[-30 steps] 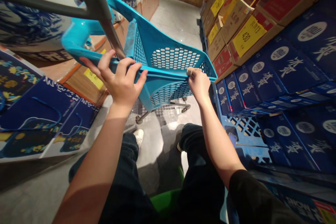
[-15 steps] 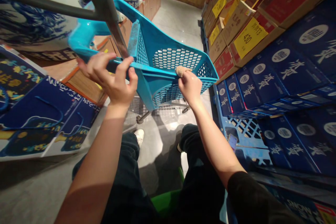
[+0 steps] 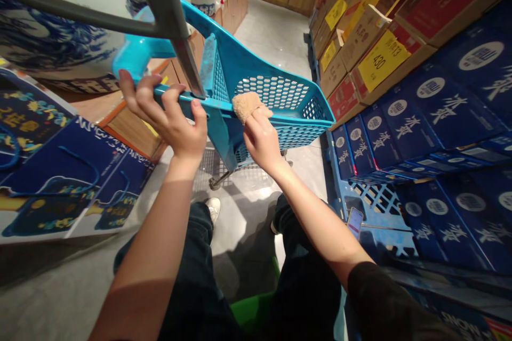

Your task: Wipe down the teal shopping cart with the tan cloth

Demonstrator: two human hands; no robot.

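A blue plastic shopping cart (image 3: 276, 68) with a perforated basket stands before me. My left hand (image 3: 172, 117) is at its near rim, close to the grey metal post (image 3: 190, 69). Its fingers are spread and bent over the rim, with the thumb beside the post; the fingertips are partly hidden. Pinched in my right hand (image 3: 264, 138) is a tan, fluffy cloth (image 3: 245, 106). The cloth lies against the upper edge of the basket's near side, to the right of my left hand.
Blue boxes (image 3: 436, 101) and cartons (image 3: 338, 69) are stacked at right on a blue pallet (image 3: 370, 197), where a phone (image 3: 354, 222) rests. Large blue-and-white jars (image 3: 60, 26) and dark blue gift bags (image 3: 60, 170) stand left. Something green (image 3: 254, 309) is beneath me.
My right hand has slid the cloth left along the rim, toward my left hand. More of the cloth shows. My left fingers have settled lower onto the rim.
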